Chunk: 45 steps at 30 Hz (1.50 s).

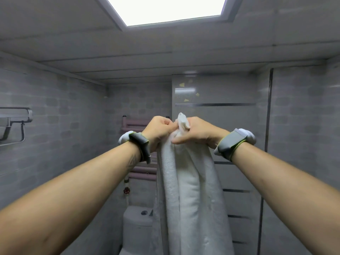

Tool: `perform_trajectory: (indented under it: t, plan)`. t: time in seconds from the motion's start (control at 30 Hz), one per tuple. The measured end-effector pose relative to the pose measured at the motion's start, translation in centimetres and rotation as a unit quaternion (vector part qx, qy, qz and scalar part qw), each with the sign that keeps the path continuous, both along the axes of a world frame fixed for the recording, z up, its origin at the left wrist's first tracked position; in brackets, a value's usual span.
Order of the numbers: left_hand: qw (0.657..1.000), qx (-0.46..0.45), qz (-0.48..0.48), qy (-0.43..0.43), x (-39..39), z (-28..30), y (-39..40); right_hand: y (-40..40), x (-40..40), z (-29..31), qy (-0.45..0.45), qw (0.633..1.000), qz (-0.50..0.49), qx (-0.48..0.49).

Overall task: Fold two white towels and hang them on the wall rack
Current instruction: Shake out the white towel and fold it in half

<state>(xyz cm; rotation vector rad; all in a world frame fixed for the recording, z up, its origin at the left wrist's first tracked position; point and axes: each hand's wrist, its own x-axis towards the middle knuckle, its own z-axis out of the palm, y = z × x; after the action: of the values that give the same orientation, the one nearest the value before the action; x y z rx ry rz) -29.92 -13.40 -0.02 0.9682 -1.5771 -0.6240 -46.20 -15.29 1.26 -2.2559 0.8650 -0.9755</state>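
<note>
A white towel [191, 190] hangs straight down in long folds in front of me, held up at arm's length. My left hand [159, 130] and my right hand [197, 131] are side by side, both pinching the towel's top edge, where a corner sticks up between them. A metal wall rack [15, 118] is mounted on the left wall, at about hand height and far to the left of the towel. I see no second towel.
A pink towel radiator [137, 126] is fixed to the back wall behind my hands. Below it stand a white toilet tank [136, 220] and a pipe with a red valve [126, 190]. Grey tiled walls close in on both sides.
</note>
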Motion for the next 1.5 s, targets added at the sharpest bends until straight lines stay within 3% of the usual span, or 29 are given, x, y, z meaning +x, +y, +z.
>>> perform_trajectory:
  t: [0.13, 0.3, 0.37, 0.43, 0.53, 0.67, 0.8, 0.93, 1.07, 1.2, 1.4, 1.5]
  plan:
    - [1.000, -0.002, 0.017, -0.010, -0.3, -0.4, 0.5, -0.4, 0.0, -0.3, -0.088, 0.994, -0.057, -0.006]
    - [0.984, 0.129, -0.093, -0.078, 2.2, -5.5, 0.5, -2.2, -0.3, 1.6, -0.153, 0.967, -0.192, -0.067]
    - [0.981, 0.147, -0.075, -0.105, 3.1, -7.3, 0.4, -3.0, -1.0, 2.1, -0.192, 0.946, -0.250, -0.080]
    - [0.986, 0.122, -0.031, -0.110, 3.6, -7.8, 0.3, -3.5, -1.9, 2.0, -0.175, 0.939, -0.281, -0.097]
    - [0.991, 0.076, 0.007, -0.109, 3.1, -6.3, 0.1, -3.3, -2.2, 1.1, -0.118, 0.962, -0.236, -0.067]
    - [0.990, 0.053, 0.036, -0.124, 1.1, -3.1, -0.3, -2.0, -1.7, -0.1, -0.114, 0.990, -0.052, 0.064]
    - [0.982, 0.037, 0.030, -0.182, 0.6, -0.9, -0.6, -0.7, -1.3, -0.6, -0.054, 0.997, 0.037, 0.033]
    - [0.960, 0.024, 0.010, -0.279, 0.4, 0.0, 0.7, -0.3, -1.5, -0.5, -0.033, 0.999, 0.043, -0.003]
    - [0.968, 0.033, 0.023, -0.247, 1.2, -0.5, 1.0, -0.4, -0.6, -0.9, -0.001, 1.000, -0.026, -0.016]
    - [0.980, 0.071, -0.002, -0.187, 3.5, -3.2, 1.2, -0.5, 0.5, 0.0, -0.043, 0.989, -0.104, -0.095]
    - [0.959, 0.112, 0.003, -0.260, 7.6, -8.8, 1.6, -3.4, -1.0, 0.7, -0.108, 0.962, -0.219, -0.120]
    - [0.980, 0.096, -0.027, -0.172, 6.9, -8.4, 2.1, -3.5, -1.7, -0.3, -0.084, 0.968, -0.208, -0.111]
